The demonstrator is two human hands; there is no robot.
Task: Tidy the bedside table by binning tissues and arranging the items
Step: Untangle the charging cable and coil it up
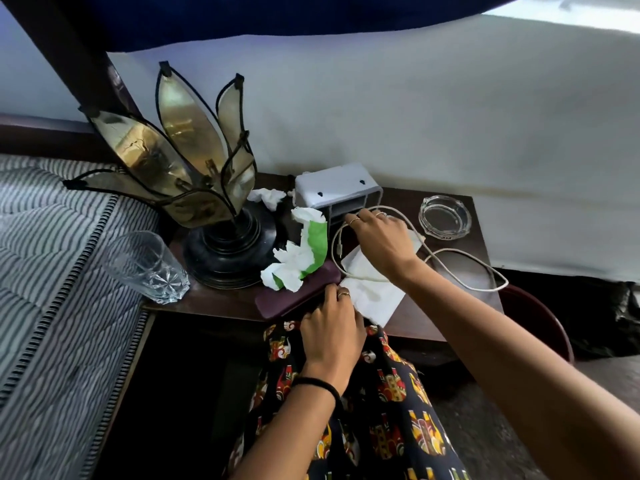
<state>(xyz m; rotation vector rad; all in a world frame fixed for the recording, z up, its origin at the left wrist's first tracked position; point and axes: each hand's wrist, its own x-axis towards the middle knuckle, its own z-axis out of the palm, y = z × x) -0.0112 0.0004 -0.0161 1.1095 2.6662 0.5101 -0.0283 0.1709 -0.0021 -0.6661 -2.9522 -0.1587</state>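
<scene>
While the right hand (379, 237) reaches across the bedside table (450, 258) with its fingers stretched toward the open front of the small grey organiser (332, 188), it lies over the white cable (460, 254) and a flat tissue (370, 299); whether the fingers pinch the cable or merely rest on it I cannot tell, since the palm hides the contact. The left hand (332, 327) sits at the near edge, fingertips touching the dark maroon case (294, 299), fingers loosely bent and apparently gripping nothing. The tissues are the light work here: a crumpled green-and-white tissue (304, 254) lies draped over the case's far end beside the lamp (194, 188), and a small white wad (268, 197) sits behind the lamp base, beside the organiser. All will be weightless, soft and crushable, so a loose scoop or pinch anywhere on the bulk should do, though the flat sheet is pinned under the cable and should be freed first. The cable is limp and will trail, best gathered in loops. The drinking glass (145, 268) at the near left corner and the glass ashtray (445, 216) at the far right are hard, slippery and breakable; each wants a firm grasp round the body or rim. The lamp looks heavy in the base and fragile above.
</scene>
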